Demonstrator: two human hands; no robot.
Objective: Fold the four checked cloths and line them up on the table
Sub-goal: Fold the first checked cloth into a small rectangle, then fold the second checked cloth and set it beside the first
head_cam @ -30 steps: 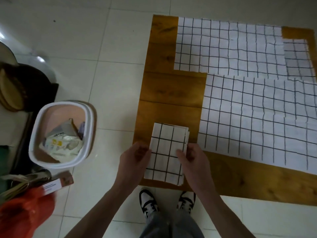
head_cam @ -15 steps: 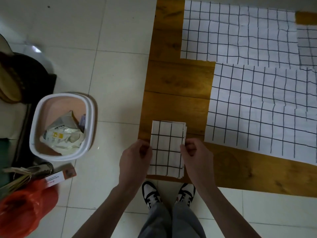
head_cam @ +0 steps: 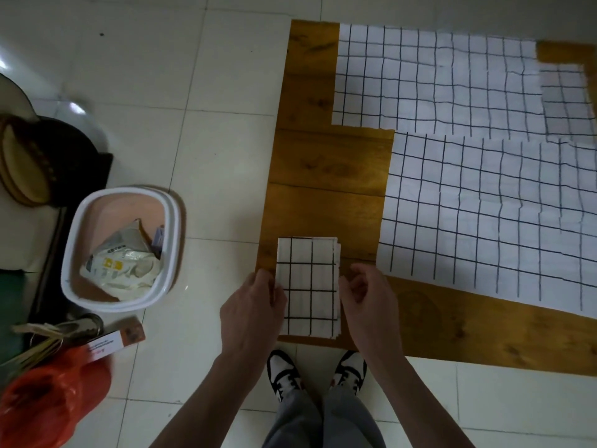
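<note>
right hand [head_cam: 368,302] now off folded cloth [head_cam: 308,287], fingers curled, grasping nothing; left hand [head_cam: 255,305] pinches cloth's left edge on table [head_cam: 326,176].

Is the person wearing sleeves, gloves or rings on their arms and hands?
No. Both forearms are bare as far as the picture shows, with no sleeves in sight. The left hand and right hand have no gloves, and no rings or watch can be seen.

Bare table [head_cam: 326,166] ahead (spread cloth [head_cam: 484,215] right).
</note>
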